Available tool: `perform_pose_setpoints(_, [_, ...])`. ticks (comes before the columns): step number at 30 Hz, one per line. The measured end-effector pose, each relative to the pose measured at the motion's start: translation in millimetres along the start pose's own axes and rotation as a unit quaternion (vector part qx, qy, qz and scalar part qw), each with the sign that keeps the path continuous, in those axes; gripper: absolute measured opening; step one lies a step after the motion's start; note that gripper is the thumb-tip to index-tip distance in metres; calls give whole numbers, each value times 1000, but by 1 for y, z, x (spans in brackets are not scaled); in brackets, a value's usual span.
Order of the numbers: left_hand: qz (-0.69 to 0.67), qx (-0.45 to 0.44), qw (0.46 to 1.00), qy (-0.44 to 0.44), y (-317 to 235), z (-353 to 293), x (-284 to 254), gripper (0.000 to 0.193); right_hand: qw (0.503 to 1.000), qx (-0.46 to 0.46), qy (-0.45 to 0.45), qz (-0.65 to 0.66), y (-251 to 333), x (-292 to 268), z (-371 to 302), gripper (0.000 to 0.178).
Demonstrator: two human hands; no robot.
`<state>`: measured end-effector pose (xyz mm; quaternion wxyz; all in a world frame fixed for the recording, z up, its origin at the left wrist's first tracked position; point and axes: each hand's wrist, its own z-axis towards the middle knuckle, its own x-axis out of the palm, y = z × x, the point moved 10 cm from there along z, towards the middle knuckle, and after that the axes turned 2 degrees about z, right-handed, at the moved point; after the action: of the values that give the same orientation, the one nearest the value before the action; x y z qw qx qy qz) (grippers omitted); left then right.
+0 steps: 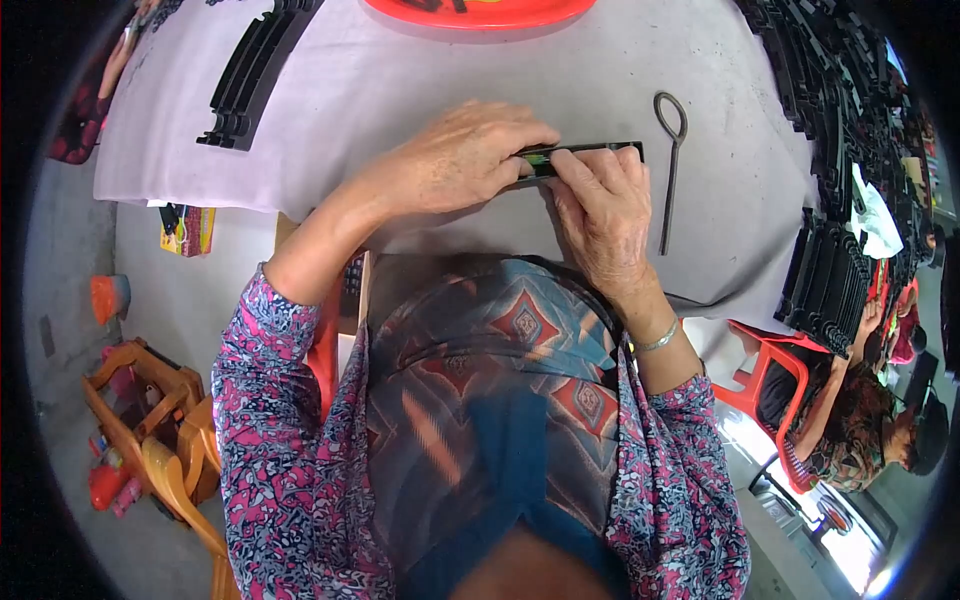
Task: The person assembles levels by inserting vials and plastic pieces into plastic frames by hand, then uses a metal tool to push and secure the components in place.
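In front of me, a long narrow black plastic part (544,171) lies crosswise over the pale tablecloth, held between both hands. A small green bit (537,158) shows inside its channel. My left hand (462,155) is closed at the part's left portion, thumb and fingertips pressed on it. My right hand (606,205) grips the right portion, its fingers bent over the top edge and covering much of it. Just right of that hand lies a dark metal rod with a looped end (671,175), touched by neither hand. The fingertips partly hide what they press.
Ribbed black plastic parts (258,75) lie at far left; a red tray (480,14) sits at the far edge. Stacked black parts (825,280) and a large heap (820,95) fill the right side, near a red chair (765,385) and a seated person (855,430). Wooden furniture (160,425) stands lower left.
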<state>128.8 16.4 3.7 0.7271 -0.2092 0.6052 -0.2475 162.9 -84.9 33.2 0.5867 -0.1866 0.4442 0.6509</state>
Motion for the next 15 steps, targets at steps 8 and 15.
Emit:
perform_pose_setpoints(8, [-26, -58, 998, -23, -1, -3, -17, 25, 1000, 0, -14, 16, -4, 1, -2, 34])
perform_pose_setpoints(15, [-21, -60, 997, -42, 1, -5, -15, 22, 999, -8, -28, 25, -6, -2, -3, 29])
